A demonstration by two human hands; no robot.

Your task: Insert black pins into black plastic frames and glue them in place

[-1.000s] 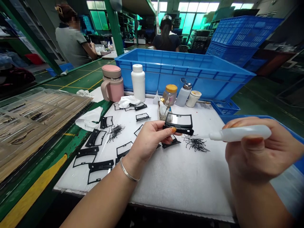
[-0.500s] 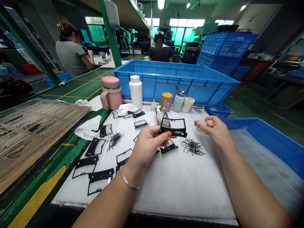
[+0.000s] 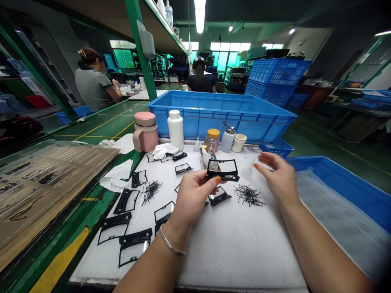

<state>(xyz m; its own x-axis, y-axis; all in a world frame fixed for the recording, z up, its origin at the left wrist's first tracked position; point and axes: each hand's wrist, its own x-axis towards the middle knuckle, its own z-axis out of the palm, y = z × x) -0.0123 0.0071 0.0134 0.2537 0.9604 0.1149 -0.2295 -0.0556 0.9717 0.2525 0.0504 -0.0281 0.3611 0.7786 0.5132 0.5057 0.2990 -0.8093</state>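
My left hand [image 3: 193, 196] is closed on a black rectangular frame [image 3: 223, 170] with a clear window, held just above the white foam mat [image 3: 232, 240]. My right hand [image 3: 276, 176] hovers to the right of the frame with its fingers spread and nothing in it. Below the frame lies another black frame piece [image 3: 218, 196], and a small heap of thin black pins [image 3: 248, 195] sits under my right hand. Further black frames [image 3: 126, 200] and a second pin heap [image 3: 150, 190] lie on the mat's left side.
Behind the mat stand a pink mug [image 3: 146, 131], a white bottle [image 3: 175, 124], a yellow-lidded jar [image 3: 212, 139], a pump dispenser [image 3: 227, 136] and a large blue crate [image 3: 220, 112]. Another blue bin [image 3: 348, 183] is at right, clear trays [image 3: 45, 171] at left. Two people work at the back.
My right hand no longer holds the white squeeze bottle it had a second ago; it moved forward toward the mat's far right and opened. My left hand keeps the frame.
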